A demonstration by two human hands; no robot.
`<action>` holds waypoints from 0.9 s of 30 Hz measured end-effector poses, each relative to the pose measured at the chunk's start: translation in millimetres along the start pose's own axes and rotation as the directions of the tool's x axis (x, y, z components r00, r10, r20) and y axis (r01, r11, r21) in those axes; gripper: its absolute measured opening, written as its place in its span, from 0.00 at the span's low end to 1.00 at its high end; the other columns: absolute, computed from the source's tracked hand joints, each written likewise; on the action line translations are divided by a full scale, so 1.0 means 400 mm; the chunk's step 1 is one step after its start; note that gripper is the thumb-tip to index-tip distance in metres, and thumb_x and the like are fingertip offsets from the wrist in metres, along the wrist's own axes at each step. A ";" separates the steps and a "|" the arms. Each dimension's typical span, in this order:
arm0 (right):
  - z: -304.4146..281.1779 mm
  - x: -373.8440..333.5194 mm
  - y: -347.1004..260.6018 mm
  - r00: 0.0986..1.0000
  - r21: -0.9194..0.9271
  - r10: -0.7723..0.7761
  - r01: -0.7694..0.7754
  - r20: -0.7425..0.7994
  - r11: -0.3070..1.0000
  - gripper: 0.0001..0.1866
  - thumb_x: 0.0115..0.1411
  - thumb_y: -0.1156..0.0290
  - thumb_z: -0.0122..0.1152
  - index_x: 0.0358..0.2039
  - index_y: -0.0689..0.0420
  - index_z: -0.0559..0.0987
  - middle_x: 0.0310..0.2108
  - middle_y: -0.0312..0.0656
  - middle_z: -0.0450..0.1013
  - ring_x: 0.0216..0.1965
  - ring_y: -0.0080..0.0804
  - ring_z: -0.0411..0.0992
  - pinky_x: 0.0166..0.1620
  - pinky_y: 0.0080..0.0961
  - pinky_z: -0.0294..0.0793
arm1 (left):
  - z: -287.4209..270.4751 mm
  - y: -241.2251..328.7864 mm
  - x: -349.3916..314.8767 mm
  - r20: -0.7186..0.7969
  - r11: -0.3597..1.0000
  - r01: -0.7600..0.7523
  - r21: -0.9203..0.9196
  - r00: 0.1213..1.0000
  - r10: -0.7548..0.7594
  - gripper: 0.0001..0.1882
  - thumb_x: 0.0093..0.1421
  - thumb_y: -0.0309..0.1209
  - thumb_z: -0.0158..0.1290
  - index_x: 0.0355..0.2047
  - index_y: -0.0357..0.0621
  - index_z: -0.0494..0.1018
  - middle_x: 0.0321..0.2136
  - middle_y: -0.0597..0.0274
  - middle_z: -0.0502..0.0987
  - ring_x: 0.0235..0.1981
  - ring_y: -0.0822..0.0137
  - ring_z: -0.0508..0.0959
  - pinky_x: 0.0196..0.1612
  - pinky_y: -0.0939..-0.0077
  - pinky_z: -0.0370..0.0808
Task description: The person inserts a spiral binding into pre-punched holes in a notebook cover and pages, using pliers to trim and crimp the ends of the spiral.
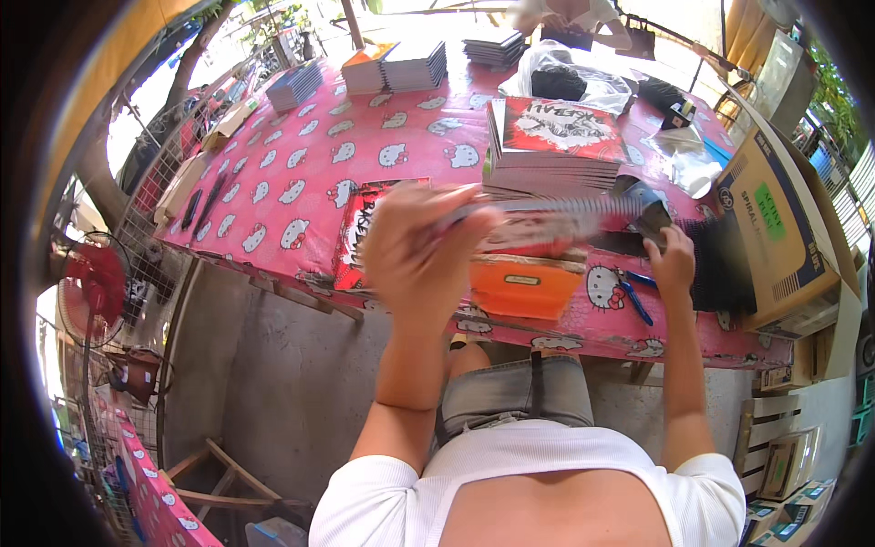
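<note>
My left hand (424,242), smeared by motion, is closed on a spiral-bound notebook (556,223) held above the table with its coil edge upward. Under and beside that hand lies a notebook with a red and black cover (351,246). My right hand (673,260) has its fingers curled at a small dark piece (653,219); what exactly it grips is unclear. To its right is a heap of black spiral coils (720,264). An orange block-like item with a small label (527,290) sits below the held notebook. Behind it rises a stack of red-covered notebooks (565,137).
Blue pens (635,301) lie by the near edge of the pink patterned table (264,201). A large open cardboard box (775,228) stands at the right. Notebook stacks (410,66) and a white plastic bag (592,77) are at the back. Another person (583,18) is beyond the table.
</note>
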State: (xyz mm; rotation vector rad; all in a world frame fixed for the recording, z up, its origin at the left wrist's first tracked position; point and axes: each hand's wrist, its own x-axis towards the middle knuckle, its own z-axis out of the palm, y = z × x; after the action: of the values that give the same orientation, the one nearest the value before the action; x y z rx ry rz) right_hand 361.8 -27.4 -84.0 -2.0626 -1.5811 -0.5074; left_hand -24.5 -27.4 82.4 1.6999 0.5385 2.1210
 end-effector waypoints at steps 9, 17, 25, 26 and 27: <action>-0.100 -0.196 -0.107 0.972 -0.004 -0.110 0.114 0.208 0.994 0.34 0.49 0.54 0.64 0.51 0.61 0.66 0.53 0.51 0.64 0.57 0.50 0.59 0.59 0.41 0.56 | 0.005 -0.015 -0.272 0.531 0.965 -0.023 0.260 0.839 -0.123 0.16 0.43 0.17 0.61 0.35 0.42 0.77 0.35 0.61 0.79 0.34 0.62 0.78 0.36 0.72 0.76; -0.309 -0.220 -0.299 0.921 0.800 -0.305 -0.013 0.244 0.600 0.22 0.45 0.71 0.67 0.42 0.61 0.74 0.41 0.47 0.72 0.44 0.43 0.70 0.47 0.34 0.70 | 0.023 -0.034 -0.331 0.292 0.960 0.167 0.226 0.928 -0.231 0.11 0.41 0.18 0.66 0.26 0.38 0.75 0.32 0.56 0.79 0.32 0.64 0.79 0.32 0.78 0.76; -0.357 -0.224 -0.354 0.856 0.861 -0.329 -0.225 0.398 0.455 0.19 0.53 0.68 0.64 0.43 0.63 0.75 0.36 0.43 0.75 0.35 0.29 0.73 0.39 0.25 0.72 | 0.020 -0.025 -0.321 0.319 0.966 0.138 0.219 0.925 -0.205 0.11 0.42 0.13 0.60 0.26 0.37 0.76 0.32 0.55 0.79 0.33 0.62 0.80 0.34 0.75 0.77; -0.346 -0.225 -0.342 0.631 0.719 -0.378 -0.677 0.678 0.159 0.18 0.56 0.66 0.62 0.43 0.63 0.75 0.34 0.41 0.75 0.32 0.25 0.73 0.36 0.23 0.72 | 0.015 -0.026 -0.323 0.328 0.974 0.109 0.201 0.929 -0.171 0.10 0.42 0.14 0.60 0.27 0.37 0.76 0.32 0.55 0.79 0.33 0.62 0.80 0.35 0.74 0.77; -0.324 -0.208 -0.332 0.544 0.657 -0.483 -0.749 0.686 0.089 0.16 0.59 0.65 0.59 0.42 0.64 0.75 0.32 0.38 0.75 0.29 0.18 0.71 0.33 0.16 0.70 | 0.014 -0.027 -0.319 0.326 0.975 0.103 0.198 0.931 -0.164 0.10 0.42 0.14 0.60 0.27 0.37 0.76 0.32 0.55 0.79 0.33 0.62 0.80 0.35 0.74 0.77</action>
State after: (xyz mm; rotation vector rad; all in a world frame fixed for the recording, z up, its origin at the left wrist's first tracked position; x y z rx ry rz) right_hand 212.4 -140.4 -5.2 -1.0755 -1.2215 1.6639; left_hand 7.8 -82.4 -28.9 2.0107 0.7315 1.6739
